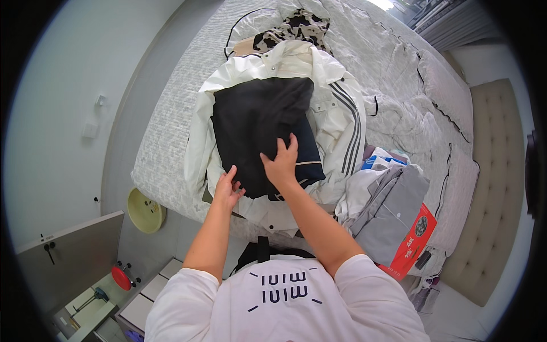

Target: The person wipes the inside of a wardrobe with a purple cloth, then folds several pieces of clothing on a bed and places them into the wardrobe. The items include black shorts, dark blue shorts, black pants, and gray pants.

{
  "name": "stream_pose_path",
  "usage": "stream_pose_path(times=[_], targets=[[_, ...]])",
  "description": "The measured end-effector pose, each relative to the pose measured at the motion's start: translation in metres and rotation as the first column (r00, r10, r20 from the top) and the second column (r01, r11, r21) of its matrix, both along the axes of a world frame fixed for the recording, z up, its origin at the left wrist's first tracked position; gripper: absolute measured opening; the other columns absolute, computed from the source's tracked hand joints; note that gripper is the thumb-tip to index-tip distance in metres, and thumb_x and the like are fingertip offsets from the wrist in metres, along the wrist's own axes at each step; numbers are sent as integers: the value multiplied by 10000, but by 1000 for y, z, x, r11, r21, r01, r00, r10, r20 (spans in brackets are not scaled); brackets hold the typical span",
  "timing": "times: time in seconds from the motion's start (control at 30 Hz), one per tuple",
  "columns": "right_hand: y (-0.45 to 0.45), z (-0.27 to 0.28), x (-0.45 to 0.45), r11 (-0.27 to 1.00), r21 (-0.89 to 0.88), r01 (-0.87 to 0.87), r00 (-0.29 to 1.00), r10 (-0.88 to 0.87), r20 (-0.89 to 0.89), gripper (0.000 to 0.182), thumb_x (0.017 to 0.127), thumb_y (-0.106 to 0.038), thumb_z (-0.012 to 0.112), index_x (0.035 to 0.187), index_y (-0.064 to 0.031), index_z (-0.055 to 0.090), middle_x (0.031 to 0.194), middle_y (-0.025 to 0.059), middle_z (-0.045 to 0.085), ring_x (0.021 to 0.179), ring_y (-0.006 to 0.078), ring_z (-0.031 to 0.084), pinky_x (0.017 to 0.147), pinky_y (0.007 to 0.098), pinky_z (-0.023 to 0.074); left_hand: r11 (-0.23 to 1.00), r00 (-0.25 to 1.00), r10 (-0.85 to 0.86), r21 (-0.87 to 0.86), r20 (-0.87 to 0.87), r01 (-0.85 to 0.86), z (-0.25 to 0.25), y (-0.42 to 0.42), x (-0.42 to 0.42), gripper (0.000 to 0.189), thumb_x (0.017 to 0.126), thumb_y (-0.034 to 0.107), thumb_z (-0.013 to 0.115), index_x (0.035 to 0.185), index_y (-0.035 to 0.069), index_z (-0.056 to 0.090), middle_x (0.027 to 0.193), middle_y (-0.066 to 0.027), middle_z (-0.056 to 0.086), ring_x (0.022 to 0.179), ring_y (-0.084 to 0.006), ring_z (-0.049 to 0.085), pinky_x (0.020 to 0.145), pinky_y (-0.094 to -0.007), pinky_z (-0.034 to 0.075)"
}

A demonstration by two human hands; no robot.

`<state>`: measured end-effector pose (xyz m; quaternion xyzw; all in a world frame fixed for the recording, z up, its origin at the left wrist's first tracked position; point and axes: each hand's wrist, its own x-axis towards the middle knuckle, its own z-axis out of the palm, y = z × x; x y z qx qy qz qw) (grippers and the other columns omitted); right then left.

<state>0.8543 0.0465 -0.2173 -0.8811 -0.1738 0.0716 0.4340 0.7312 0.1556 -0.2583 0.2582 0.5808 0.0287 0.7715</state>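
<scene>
A folded black garment (256,128) lies on a white jacket (198,128) spread over the bed. A dark navy garment (308,149) with a pale stripe shows from beneath its right side. My right hand (282,166) rests on the black cloth near the navy part, fingers spread. At the lower left edge of the black garment is my left hand (229,188), its thumb and fingers apart beside the cloth. Dark stripes run down the jacket's right sleeve (348,128). Whatever else lies beneath the dark clothes is hidden.
A cow-patterned cloth (295,30) lies beyond the jacket. Folded grey clothes (384,205) and a red printed package (412,243) are stacked at right. Beside the bed (166,124) stand a yellow-green basin (143,213) and a red stool (121,278). A tufted headboard (487,184) is at far right.
</scene>
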Motion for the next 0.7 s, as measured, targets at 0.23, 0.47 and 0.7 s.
stream_pose_path(times=[0.23,0.47,0.7], targets=[[-20,-9,20,625,445,642,593,-36,-804,531,702,-122,677,1156,-10,426,1144,119,498,1018,240,503,874,368,407,987,991,111,-123,71,-102,-4,3,2,313,768,263,666,970,84,507,903,-46,520,907,-228,530,842,-467,406],[-53,-38,51,331,354,875,239,341,-909,490,791,-272,617,1178,-9,469,1208,118,496,1073,276,485,943,388,384,975,990,140,-180,31,-132,-2,1,-1,321,750,284,686,921,88,497,854,-66,524,920,-239,520,856,-453,404],[-40,-6,50,293,445,846,229,554,-800,430,806,-226,550,1163,2,477,1198,120,505,1071,291,491,950,413,373,982,990,136,-126,-20,-138,15,-6,1,435,689,373,727,869,63,481,875,-79,508,889,-225,489,854,-430,397]])
